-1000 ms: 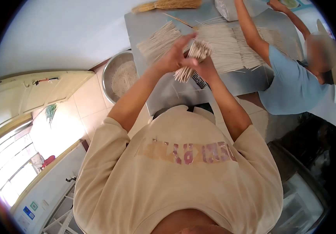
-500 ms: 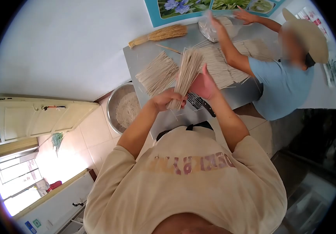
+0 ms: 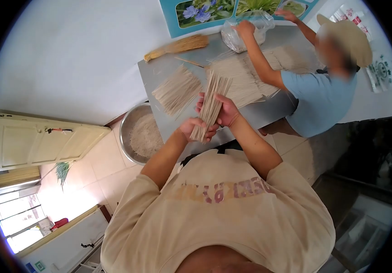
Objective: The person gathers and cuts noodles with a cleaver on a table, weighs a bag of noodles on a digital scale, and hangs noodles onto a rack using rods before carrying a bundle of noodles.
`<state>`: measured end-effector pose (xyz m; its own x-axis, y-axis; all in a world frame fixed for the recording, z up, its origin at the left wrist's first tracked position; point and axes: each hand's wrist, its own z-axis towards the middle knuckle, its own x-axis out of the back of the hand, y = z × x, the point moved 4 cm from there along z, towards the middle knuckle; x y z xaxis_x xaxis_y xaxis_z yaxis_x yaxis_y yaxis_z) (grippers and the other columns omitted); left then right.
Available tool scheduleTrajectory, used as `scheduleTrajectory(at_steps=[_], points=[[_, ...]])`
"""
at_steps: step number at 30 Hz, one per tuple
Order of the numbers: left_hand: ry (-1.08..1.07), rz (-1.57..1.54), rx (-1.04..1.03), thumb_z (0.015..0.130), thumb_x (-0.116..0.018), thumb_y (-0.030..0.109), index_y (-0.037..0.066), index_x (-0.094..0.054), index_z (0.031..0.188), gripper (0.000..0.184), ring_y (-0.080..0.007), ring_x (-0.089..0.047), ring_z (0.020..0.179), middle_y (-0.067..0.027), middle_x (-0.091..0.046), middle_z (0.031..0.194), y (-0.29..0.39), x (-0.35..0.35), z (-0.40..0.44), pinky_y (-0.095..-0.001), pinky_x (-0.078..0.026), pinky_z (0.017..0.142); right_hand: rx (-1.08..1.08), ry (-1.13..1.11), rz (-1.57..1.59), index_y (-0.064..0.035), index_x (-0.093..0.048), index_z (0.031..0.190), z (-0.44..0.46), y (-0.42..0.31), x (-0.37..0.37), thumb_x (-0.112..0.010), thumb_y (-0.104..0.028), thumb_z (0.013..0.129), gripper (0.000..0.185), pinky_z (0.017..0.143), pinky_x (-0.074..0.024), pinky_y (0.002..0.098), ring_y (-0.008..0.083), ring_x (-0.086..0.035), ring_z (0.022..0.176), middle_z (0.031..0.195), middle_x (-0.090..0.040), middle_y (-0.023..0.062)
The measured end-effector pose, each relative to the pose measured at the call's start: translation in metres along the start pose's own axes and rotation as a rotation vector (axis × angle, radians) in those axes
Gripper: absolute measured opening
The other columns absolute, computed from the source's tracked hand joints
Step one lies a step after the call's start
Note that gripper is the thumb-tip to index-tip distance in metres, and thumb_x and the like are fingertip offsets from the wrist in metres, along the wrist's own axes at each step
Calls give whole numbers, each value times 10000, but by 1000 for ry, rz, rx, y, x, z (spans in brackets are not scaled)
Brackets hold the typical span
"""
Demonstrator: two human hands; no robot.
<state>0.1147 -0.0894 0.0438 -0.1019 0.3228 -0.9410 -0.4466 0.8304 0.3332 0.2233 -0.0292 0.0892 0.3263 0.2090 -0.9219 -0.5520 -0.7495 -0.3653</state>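
A thick bundle of dried noodles, pale beige and straight, is held tilted in front of my chest at the table's near edge. My left hand is closed around its lower end. Higher up, my right hand wraps it from the right, with fingertips showing on the far side. Just beyond, a flat pile of loose noodles lies on the metal table. Wider rows of noodles spread to the right of the bundle.
A co-worker in a blue shirt stands at the right, one hand on a clear plastic bag. A straw brush and a thin stick lie at the back. Below the table's left side stands a metal basin of broken pieces.
My right hand has gone from open beside the bundle to closed around it. The bundle has come lower, and the slotted blade with a dark handle is hidden. The co-worker's hand has reached the bag.
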Motion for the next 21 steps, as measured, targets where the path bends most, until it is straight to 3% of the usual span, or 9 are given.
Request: scheduleTrajectory(at_steps=[2,3,5,6,8,10,12,16,21], points=[[-69,-134,8,895,-566,428,-21,-409,1405,697,-265,-604,879,-132,-595,1049,-4,12,0,-451,-525,871,86,249,39,-35,-561,1155,5,-3,23,-660,-171,879,323,969,-497,445,276,-619,951,966,-640,107],[-72,-132,8,895,-566,428,-21,-409,1405,697,-265,-604,879,-132,-595,1049,-1,-1,2,-451,-525,871,74,326,92,-62,-574,1013,5,-9,12,-644,-41,834,193,909,-513,409,226,-602,819,844,-604,68],[460,-78,-56,973,-363,570,-5,-364,1459,752,-321,-603,1059,-176,-574,1274,8,-21,5,-501,-437,1013,157,374,66,-59,-575,1002,8,-25,19,-649,-50,836,182,886,-516,399,221,-598,801,840,-598,65],[452,-71,-56,973,-363,570,-5,-364,1459,752,-321,-603,1059,-176,-574,1274,8,-15,10,-501,-437,1013,241,418,43,-57,-576,991,12,-38,24,-654,-58,838,171,862,-519,390,216,-593,782,836,-593,62],[646,-388,-434,992,-200,622,12,-312,1499,801,-343,-526,1245,-189,-474,1441,9,21,15,-537,-340,1099,324,432,22,-53,-576,995,19,-58,33,-658,-49,831,184,841,-521,383,218,-592,778,831,-588,63],[611,-442,-524,995,-218,605,14,-323,1489,778,-335,-465,1314,-181,-455,1453,12,37,35,-551,-342,1098,400,453,10,-50,-576,1000,23,-67,42,-662,-40,825,196,821,-524,376,220,-591,773,827,-582,64],[737,-607,-627,999,-231,592,12,-330,1480,759,-343,-451,1327,-193,-457,1446,18,47,55,-540,-321,1119,458,525,-98,-46,-573,999,27,-63,46,-667,-22,815,208,781,-522,369,223,-590,772,826,-569,71],[869,-645,-671,1006,-245,569,1,-343,1462,735,-346,-437,1337,-197,-456,1442,31,57,87,-512,-318,1135,440,560,-78,-49,-562,1004,30,-98,57,-650,-10,826,202,754,-516,361,222,-590,761,827,-562,83],[952,-447,-663,1013,-311,538,-38,-373,1408,701,-371,-436,1330,-211,-468,1417,52,55,117,-496,-336,1137,511,558,86,-70,-543,1025,26,-231,95,-614,-27,882,165,787,-525,383,221,-593,767,822,-573,84]])
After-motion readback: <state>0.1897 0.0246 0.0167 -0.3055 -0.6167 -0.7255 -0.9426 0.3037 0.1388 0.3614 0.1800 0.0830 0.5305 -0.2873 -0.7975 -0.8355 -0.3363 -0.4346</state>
